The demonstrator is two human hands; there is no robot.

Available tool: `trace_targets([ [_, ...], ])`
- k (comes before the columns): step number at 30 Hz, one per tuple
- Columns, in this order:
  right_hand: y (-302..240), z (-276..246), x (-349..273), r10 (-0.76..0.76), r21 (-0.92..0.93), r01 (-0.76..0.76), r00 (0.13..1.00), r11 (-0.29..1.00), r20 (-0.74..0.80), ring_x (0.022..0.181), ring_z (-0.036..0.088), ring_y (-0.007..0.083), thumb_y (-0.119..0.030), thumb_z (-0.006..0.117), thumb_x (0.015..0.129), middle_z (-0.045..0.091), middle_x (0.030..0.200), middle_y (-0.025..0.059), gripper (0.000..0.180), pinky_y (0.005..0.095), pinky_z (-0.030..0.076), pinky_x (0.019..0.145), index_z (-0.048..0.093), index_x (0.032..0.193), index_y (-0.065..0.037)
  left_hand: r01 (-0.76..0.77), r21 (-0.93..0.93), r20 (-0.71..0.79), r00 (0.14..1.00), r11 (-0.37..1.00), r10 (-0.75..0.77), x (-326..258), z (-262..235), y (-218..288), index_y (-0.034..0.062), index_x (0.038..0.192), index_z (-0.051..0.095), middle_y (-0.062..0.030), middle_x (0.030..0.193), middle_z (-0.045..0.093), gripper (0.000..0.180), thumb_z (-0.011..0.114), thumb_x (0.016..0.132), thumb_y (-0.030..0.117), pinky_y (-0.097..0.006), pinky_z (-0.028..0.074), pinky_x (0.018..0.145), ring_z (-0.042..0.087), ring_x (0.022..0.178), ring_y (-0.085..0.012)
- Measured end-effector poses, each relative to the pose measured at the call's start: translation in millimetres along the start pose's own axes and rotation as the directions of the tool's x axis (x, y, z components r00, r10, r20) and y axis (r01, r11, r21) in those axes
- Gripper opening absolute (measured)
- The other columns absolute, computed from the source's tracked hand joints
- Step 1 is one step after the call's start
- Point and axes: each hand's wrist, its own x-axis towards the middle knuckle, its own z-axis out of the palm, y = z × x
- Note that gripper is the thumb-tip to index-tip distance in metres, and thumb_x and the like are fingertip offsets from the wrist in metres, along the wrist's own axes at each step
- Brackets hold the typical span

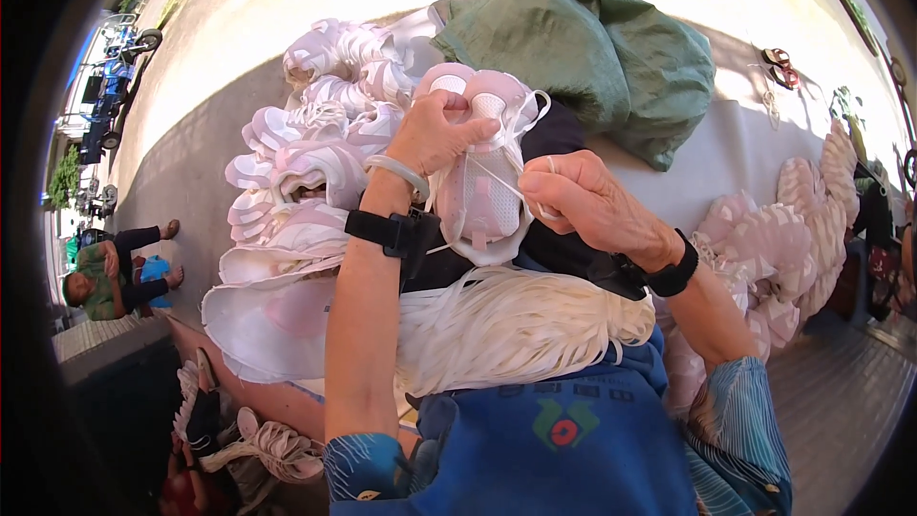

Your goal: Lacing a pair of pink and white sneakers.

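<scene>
A pale pink and white shoe upper (480, 203) lies over my lap with its toe toward me. A second pink piece (444, 76) shows beside its far end. My left hand (437, 132) is closed on the upper, its thumb across the eyelet part and some fingers hidden. To the right, my right hand (583, 193) pinches a white shoelace (499, 180), which runs taut to the upper. A loose loop of lace (537, 110) sticks out on the upper's right side. Across my lap lies a thick bundle of cream laces (516, 325).
Several pink and white uppers (320, 172) are heaped on the left. A crumpled green sack (592, 48) lies beyond my hands. More uppers hang in long stacks (764, 248) at the right. On the far left, a person (105, 268) sits near parked vehicles; another works at lower left.
</scene>
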Motion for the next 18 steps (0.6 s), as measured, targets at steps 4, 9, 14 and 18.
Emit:
trace_targets([
  [4, 0, -3, -2, -0.001, -0.023, 0.0, 0.999, 1.0, -0.033, 0.057, 0.033, 0.0029, -0.023, 0.051, 0.099, 0.038, 0.061, -0.007, 0.035, 0.0231, 0.028, 0.05, 0.05, 0.068, -0.006, 0.09, 0.004, 0.124, 0.988, 0.996, -0.09, -3, -5, 23, -0.0078, 0.095, 0.066, -0.0178, 0.095, 0.069, 0.055, 0.081, 0.074, 0.04, -0.033, 0.053, 0.078, 0.067, 0.086, -0.0226],
  [9, -12, -3, -17, 0.026, -0.059, -0.027, 0.999, 0.998, -0.02, 0.057, 0.033, 0.0028, -0.023, 0.05, 0.098, 0.039, 0.061, -0.0069, 0.034, 0.0234, 0.028, 0.049, 0.051, 0.069, -0.005, 0.103, 0.065, 0.048, 0.993, 0.993, -0.106, -3, 0, 29, 0.0001, 0.09, 0.065, -0.0025, 0.078, 0.061, 0.041, 0.081, 0.076, 0.035, -0.025, 0.047, 0.063, 0.055, 0.07, -0.0106],
  [14, -34, -20, -63, 0.084, -0.161, -0.086, 0.996, 0.983, -0.014, 0.055, 0.034, 0.0036, -0.022, 0.051, 0.097, 0.04, 0.06, -0.006, 0.034, 0.0239, 0.027, 0.048, 0.051, 0.068, -0.004, 0.142, 0.05, -0.042, 0.989, 0.989, -0.14, -2, 2, 20, 0.0011, 0.089, 0.065, -0.0033, 0.08, 0.063, 0.037, 0.082, 0.075, 0.031, -0.026, 0.049, 0.065, 0.057, 0.072, -0.0119],
  [18, -52, -48, -127, -0.008, -0.01, 0.007, 0.997, 1.0, -0.075, 0.05, 0.031, 0.0048, -0.019, 0.047, 0.097, 0.036, 0.058, -0.0014, 0.036, 0.0248, 0.025, 0.044, 0.04, 0.064, -0.007, 0.166, 0.005, -0.038, 0.985, 0.986, -0.166, 0, 5, 28, 0.0021, 0.088, 0.066, -0.007, 0.086, 0.066, 0.036, 0.082, 0.072, 0.029, -0.028, 0.051, 0.071, 0.061, 0.077, -0.0157],
])
